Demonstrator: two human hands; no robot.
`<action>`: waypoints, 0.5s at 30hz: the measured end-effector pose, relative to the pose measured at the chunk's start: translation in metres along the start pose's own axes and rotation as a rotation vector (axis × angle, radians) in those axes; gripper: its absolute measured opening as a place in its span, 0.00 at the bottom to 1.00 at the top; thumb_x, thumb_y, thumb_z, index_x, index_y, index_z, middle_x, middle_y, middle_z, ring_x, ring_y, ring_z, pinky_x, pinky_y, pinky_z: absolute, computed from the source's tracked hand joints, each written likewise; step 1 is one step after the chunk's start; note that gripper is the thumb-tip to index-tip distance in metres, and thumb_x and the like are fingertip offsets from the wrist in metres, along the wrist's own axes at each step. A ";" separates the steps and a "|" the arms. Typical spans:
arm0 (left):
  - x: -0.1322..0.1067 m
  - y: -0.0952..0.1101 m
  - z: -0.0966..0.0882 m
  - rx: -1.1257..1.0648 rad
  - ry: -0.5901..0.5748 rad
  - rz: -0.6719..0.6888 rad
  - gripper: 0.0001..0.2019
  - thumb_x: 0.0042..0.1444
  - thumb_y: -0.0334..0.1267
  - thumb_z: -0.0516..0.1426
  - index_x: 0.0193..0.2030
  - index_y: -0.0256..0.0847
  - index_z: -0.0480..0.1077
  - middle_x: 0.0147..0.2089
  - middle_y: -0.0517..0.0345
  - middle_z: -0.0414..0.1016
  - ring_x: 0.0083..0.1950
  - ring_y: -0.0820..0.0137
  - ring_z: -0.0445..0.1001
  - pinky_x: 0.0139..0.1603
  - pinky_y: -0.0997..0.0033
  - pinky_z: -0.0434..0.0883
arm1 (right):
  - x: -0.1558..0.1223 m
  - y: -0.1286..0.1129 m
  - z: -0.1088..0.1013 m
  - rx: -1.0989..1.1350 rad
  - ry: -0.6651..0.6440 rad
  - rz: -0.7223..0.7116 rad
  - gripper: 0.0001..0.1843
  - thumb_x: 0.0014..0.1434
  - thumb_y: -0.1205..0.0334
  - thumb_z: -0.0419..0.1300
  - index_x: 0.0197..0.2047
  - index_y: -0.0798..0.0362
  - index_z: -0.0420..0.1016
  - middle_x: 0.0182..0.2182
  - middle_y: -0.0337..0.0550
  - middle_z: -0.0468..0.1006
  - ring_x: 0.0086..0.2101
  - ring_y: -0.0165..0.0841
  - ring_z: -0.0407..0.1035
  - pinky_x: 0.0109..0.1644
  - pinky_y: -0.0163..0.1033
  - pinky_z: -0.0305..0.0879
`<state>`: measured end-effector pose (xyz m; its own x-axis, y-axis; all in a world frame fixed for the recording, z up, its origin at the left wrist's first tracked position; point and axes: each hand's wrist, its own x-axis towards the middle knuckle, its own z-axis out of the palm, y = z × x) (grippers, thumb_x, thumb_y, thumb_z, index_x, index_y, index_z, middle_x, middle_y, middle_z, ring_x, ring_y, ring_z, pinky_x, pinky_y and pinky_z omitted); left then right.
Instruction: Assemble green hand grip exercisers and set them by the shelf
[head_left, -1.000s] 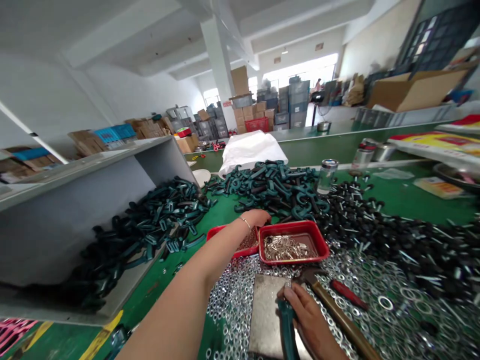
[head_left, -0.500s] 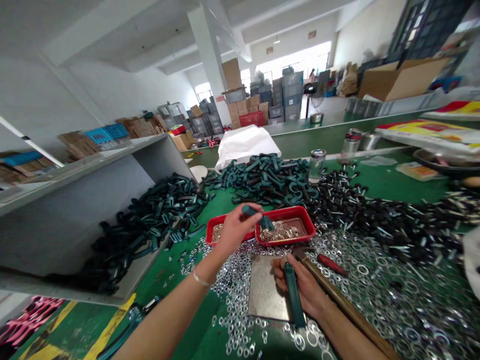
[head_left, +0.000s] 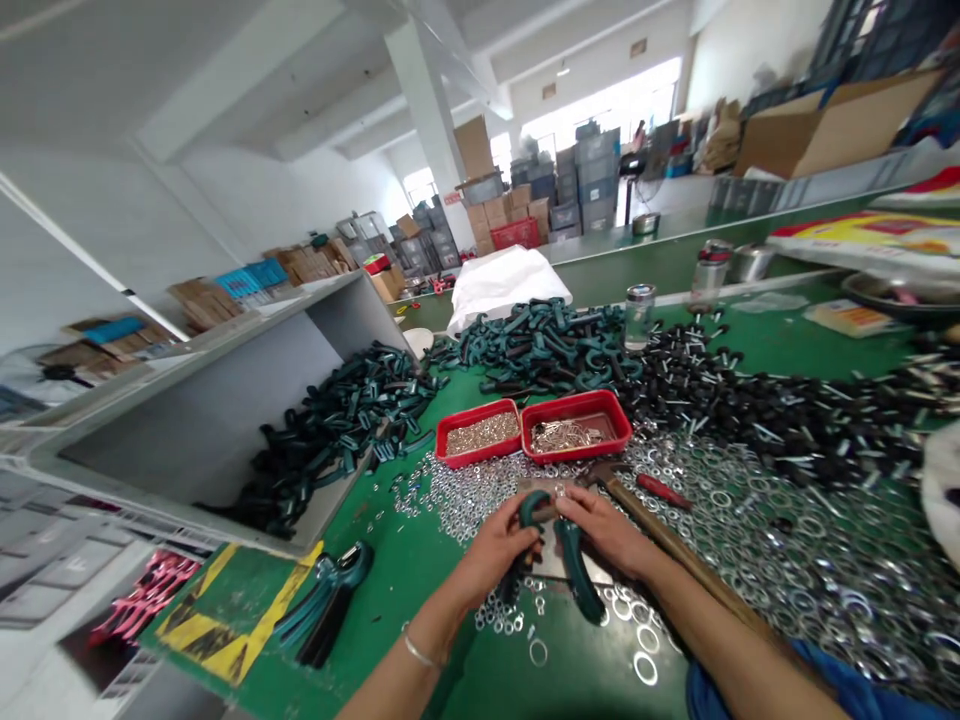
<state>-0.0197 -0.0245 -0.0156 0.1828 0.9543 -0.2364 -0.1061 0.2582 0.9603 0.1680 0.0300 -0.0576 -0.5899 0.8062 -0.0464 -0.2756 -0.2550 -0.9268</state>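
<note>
Presently both hands work close together at the near edge of the bench, over a steel plate (head_left: 556, 566). The teal moulded part (head_left: 576, 572) is held just above that plate, its long arm pointing toward the near side and its curved end up between the hands. The left hand (head_left: 491, 552) is clenched around the curved dark section, fingers wrapped and thumb on top. The right hand (head_left: 605, 531) grasps the part higher up, fingers closed over it beside the left hand. Whether the part is one piece or two cannot be told, as the fingers hide the join. The grip is short and braced, with both hands near the plate and neither released.

Just right of the hands lies a wooden-handled hammer (head_left: 660, 530), its head on the far edge of the plate, with a red-handled tool (head_left: 664, 490) beside it. Loose steel washers (head_left: 787, 540) spread right and left of the plate. Farther off are two red trays (head_left: 478, 406) (head_left: 574, 397), side by side, holding small metal pieces (head_left: 562, 435). Black bolts (head_left: 750, 410) lie to the far right, and a heap of teal parts (head_left: 540, 340) lies beyond the trays. More teal parts (head_left: 330, 430) fill a grey shelf bin (head_left: 195, 450) on the left.
</note>
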 end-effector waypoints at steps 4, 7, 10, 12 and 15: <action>0.006 0.001 0.007 -0.057 0.199 0.039 0.21 0.58 0.54 0.59 0.48 0.39 0.65 0.28 0.62 0.71 0.22 0.78 0.65 0.23 0.80 0.61 | 0.001 -0.020 -0.014 -0.206 0.230 -0.130 0.18 0.64 0.44 0.57 0.34 0.51 0.67 0.25 0.32 0.67 0.25 0.28 0.62 0.28 0.33 0.58; 0.015 0.002 0.021 -0.012 0.210 0.027 0.24 0.60 0.62 0.52 0.45 0.40 0.63 0.27 0.59 0.74 0.18 0.76 0.64 0.17 0.78 0.58 | 0.001 -0.027 -0.009 -0.551 0.327 -0.223 0.20 0.65 0.45 0.55 0.29 0.50 0.64 0.22 0.31 0.62 0.25 0.29 0.60 0.29 0.34 0.55; 0.025 0.004 0.033 0.134 0.230 0.030 0.25 0.60 0.63 0.49 0.44 0.40 0.64 0.22 0.61 0.72 0.16 0.73 0.66 0.17 0.75 0.61 | -0.003 -0.029 0.002 -0.822 0.353 -0.288 0.19 0.68 0.48 0.51 0.29 0.50 0.63 0.23 0.33 0.66 0.27 0.31 0.64 0.34 0.36 0.55; 0.030 0.005 0.037 0.206 0.242 0.039 0.24 0.61 0.62 0.49 0.43 0.40 0.65 0.19 0.63 0.70 0.16 0.72 0.66 0.17 0.75 0.61 | -0.005 -0.030 0.006 -0.926 0.346 -0.285 0.18 0.70 0.50 0.48 0.31 0.50 0.64 0.25 0.35 0.70 0.29 0.33 0.67 0.35 0.36 0.55; 0.035 0.004 0.036 0.261 0.236 0.035 0.23 0.63 0.61 0.46 0.41 0.40 0.65 0.17 0.65 0.67 0.14 0.72 0.63 0.14 0.76 0.58 | -0.007 -0.032 0.006 -1.080 0.340 -0.235 0.16 0.71 0.52 0.46 0.35 0.50 0.65 0.27 0.39 0.74 0.30 0.36 0.70 0.34 0.37 0.54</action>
<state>0.0216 0.0044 -0.0152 -0.0502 0.9784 -0.2007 0.1509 0.2061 0.9668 0.1763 0.0296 -0.0258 -0.3305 0.9169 0.2239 0.5378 0.3779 -0.7537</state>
